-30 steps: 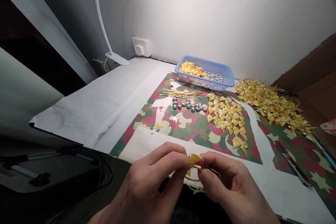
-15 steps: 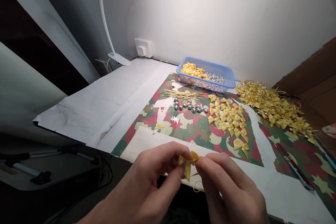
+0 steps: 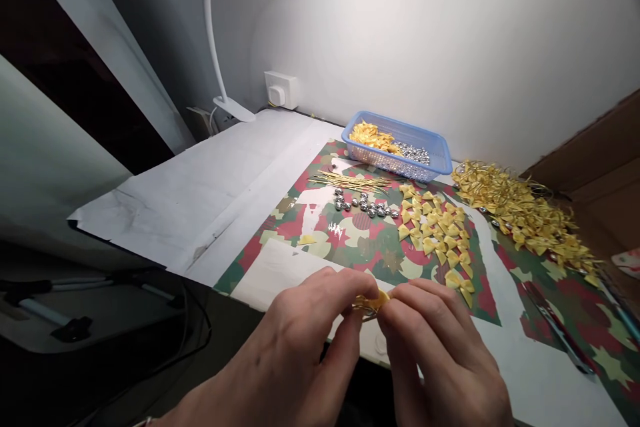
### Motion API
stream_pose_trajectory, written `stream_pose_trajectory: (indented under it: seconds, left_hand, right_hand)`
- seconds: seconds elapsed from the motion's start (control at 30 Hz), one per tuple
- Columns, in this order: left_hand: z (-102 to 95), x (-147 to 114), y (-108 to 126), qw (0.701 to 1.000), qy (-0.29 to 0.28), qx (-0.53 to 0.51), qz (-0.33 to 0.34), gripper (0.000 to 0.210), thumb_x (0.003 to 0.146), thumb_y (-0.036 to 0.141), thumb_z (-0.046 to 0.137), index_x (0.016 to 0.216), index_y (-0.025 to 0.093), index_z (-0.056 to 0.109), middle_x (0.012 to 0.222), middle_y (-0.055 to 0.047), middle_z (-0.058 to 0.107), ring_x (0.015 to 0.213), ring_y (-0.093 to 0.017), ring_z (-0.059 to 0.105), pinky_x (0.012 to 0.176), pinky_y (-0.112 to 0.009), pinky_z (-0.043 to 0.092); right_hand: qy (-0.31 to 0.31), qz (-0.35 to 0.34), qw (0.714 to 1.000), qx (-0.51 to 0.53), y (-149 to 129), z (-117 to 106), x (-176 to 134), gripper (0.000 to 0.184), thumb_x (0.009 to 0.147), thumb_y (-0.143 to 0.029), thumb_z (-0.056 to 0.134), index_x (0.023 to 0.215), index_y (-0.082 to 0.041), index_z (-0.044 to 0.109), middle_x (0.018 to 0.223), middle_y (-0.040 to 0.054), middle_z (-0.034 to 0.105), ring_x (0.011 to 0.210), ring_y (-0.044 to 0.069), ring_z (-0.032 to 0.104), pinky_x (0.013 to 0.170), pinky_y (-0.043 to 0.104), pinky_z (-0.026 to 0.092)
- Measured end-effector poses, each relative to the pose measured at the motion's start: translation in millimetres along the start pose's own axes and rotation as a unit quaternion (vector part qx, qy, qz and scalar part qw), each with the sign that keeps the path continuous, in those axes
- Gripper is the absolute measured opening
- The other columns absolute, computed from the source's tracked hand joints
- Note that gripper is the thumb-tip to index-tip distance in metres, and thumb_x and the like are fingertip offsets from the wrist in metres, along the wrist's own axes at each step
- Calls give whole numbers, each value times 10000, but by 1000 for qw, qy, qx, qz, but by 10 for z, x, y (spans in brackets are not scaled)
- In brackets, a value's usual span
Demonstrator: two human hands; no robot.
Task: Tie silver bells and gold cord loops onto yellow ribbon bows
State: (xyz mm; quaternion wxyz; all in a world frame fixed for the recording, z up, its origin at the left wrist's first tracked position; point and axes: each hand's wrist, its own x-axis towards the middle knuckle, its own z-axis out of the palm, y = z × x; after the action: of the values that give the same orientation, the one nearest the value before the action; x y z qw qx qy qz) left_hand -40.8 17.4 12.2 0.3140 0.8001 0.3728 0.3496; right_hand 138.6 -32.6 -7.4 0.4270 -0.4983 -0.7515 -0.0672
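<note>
Between my two hands, over the table's near edge, is a yellow ribbon bow [image 3: 381,298], mostly covered by fingertips. My left hand [image 3: 310,333] pinches its left side with thumb and forefinger. On the other side, the fingers of my right hand [image 3: 440,340] are closed on the bow. A thin wire or cord shows just under the ribbon; its ends are hidden. Beyond the hands lie several yellow bows [image 3: 435,227], a row of silver bells or beads [image 3: 370,205] and a bundle of thin gold ties [image 3: 353,181].
A blue basket [image 3: 447,163] with yellow bows and silver beads stands by the wall. A large heap of yellow bows [image 3: 520,207] lies right, with scissors or tweezers [image 3: 563,333] nearer me. A white lamp [image 3: 213,33] is clamped at the back left; a camouflage sheet [image 3: 280,223] covers the table.
The bow has turned between my fingers: its hanging tail no longer shows, and the thin wire beneath it is more visible. The view has shifted slightly.
</note>
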Motion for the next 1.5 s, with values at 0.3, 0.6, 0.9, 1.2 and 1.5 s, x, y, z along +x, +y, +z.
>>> stream_pose_trajectory:
  seconds: [0.3, 0.6, 0.9, 1.2, 1.5]
  left_hand:
    - [-121, 297, 45, 960, -109, -232, -114, 127, 968, 167, 552, 933, 236, 652, 841, 5, 726, 797, -167, 698, 724, -243, 577]
    - [-91, 265, 170, 995, -79, 31, 43, 201, 932, 52, 451, 927, 207, 579, 731, 11, 657, 582, -150, 593, 553, -257, 480]
    - [-237, 362, 196, 986, -124, 19, 114, 326, 847, -49, 473, 848, 216, 663, 733, 16, 712, 661, -168, 653, 651, -243, 523]
    - [-128, 278, 44, 993, -69, -52, 82, 208, 975, 46, 492, 948, 204, 625, 784, 31, 707, 640, -116, 650, 633, -211, 501]
    - [-88, 85, 14, 986, 17, -164, -3, 199, 928, 90, 574, 931, 262, 674, 965, -24, 700, 1229, -208, 604, 813, -167, 573]
  right_hand:
    - [35, 46, 998, -2, -43, -12, 3, 287, 857, 41, 553, 1021, -172, 653, 943, 88, 694, 844, 191, 654, 766, 318, 546]
    - [24, -59, 983, -175, -75, -79, 8, 251, 882, -29, 586, 1057, -169, 699, 944, 86, 790, 932, 278, 692, 850, 405, 556]
    - [5, 8, 1000, 16, -9, -112, 64, 332, 850, 69, 578, 1067, -170, 656, 1060, 79, 710, 997, 177, 678, 927, 278, 548]
    - [18, 196, 974, 113, -188, -16, 46, 192, 956, -79, 570, 906, -254, 632, 973, -2, 666, 828, 93, 660, 785, 161, 504]
    - [41, 174, 984, -4, -251, 16, -4, 199, 949, -86, 582, 939, -269, 658, 981, 20, 732, 884, 128, 740, 717, 157, 555]
